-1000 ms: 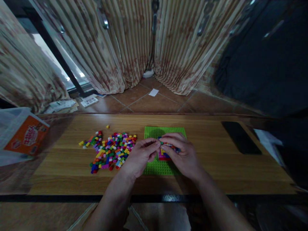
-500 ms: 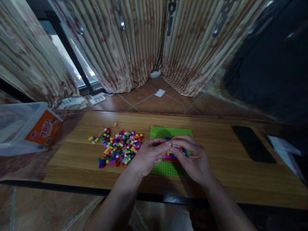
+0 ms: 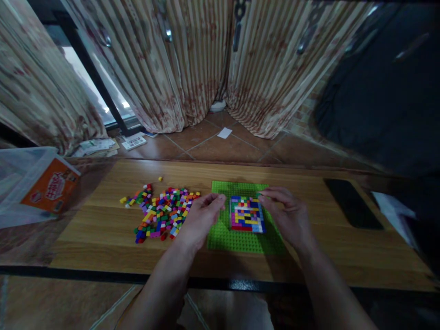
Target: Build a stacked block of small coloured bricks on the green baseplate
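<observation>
A colourful block of toy bricks sits on a green studded baseplate, with mixed red, yellow, blue and white pieces on its top. Just left of the block hovers my left hand, thumb and fingers pinched together; whatever may be between the tips is too small to make out. My right hand is at the block's far right corner, its fingertips closed on what looks like a small dark green brick. The two hands are apart, one on each side of the block.
Left of the baseplate spreads a pile of loose bricks, with one yellow brick lying apart behind it. A clear plastic box with an orange label stands at far left. On the right lie a black phone-like slab and white paper.
My hands, which met above the block, have separated: the left moved left and the right moved right towards the far corner. The brick block is now uncovered. The whole view shifted slightly.
</observation>
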`<state>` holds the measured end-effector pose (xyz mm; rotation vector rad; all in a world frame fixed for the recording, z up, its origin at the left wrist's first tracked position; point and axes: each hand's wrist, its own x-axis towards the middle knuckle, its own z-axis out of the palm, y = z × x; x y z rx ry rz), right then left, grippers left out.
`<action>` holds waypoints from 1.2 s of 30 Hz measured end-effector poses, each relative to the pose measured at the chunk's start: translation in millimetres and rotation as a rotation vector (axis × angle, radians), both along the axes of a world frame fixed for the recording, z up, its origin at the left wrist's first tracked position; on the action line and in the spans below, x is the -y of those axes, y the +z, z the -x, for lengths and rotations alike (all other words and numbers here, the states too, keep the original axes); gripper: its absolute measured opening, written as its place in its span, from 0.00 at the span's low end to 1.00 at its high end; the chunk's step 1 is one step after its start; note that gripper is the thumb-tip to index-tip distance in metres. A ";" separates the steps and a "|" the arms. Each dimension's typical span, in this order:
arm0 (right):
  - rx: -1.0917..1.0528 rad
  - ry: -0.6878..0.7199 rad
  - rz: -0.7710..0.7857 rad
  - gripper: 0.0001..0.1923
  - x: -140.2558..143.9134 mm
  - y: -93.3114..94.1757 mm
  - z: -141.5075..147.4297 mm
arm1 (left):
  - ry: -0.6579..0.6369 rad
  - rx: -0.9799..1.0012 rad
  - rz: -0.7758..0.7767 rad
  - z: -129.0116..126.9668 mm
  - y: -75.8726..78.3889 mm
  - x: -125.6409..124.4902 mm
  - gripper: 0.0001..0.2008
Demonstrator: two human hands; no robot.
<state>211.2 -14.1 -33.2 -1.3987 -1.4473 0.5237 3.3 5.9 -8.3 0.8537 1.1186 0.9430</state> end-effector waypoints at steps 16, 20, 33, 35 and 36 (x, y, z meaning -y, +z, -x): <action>0.079 0.073 0.158 0.07 -14.7 -15.4 -11.0 | 0.118 -0.107 -0.043 -1.9 -1.4 -1.0 0.13; 0.067 0.091 0.187 0.08 -16.8 -16.1 -13.3 | 0.133 -0.048 -0.024 -2.2 -1.6 -1.2 0.11; 0.112 0.094 0.297 0.08 -16.9 -10.8 -12.1 | 0.094 0.090 -0.014 -5.4 -4.8 -1.1 0.14; 0.116 0.091 0.297 0.08 -16.0 -11.5 -13.5 | 0.074 0.093 -0.028 -6.2 -3.2 -0.5 0.15; 0.119 0.099 0.291 0.08 -15.4 -12.0 -14.4 | 0.062 0.092 -0.035 -6.5 -2.3 -0.2 0.16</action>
